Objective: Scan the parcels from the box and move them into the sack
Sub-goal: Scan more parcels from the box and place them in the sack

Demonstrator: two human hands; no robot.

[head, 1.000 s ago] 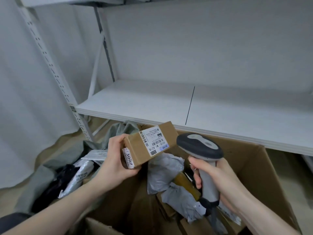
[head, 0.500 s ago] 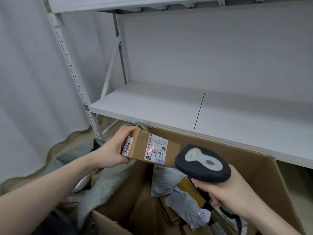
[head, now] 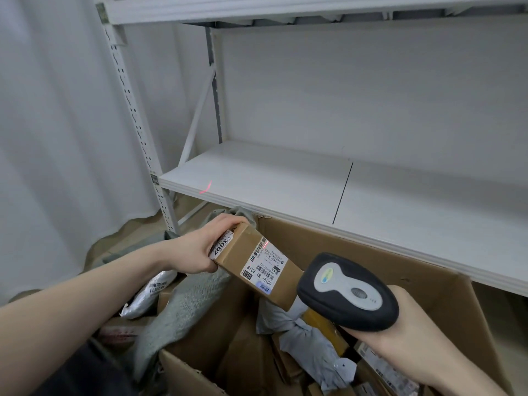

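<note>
My left hand (head: 200,247) grips one end of a small brown cardboard parcel (head: 243,252) with a white shipping label, held above the big open cardboard box (head: 357,252). My right hand (head: 400,335) holds a black and grey barcode scanner (head: 347,291) pointed at the parcel. A red scan line falls on the label's edge and on the shelf behind. The grey sack (head: 177,310) lies left of the box, with a silver mailer (head: 148,292) in it. More grey and brown parcels (head: 314,352) fill the box.
A white metal shelving unit (head: 285,178) stands right behind the box, its lower board just above the box's far rim. A white curtain (head: 57,138) hangs at the left.
The parcel has turned so its length points toward the scanner, and the scanner has moved closer. The red scan line has slid to the label's upper edge and spills onto the shelf.
</note>
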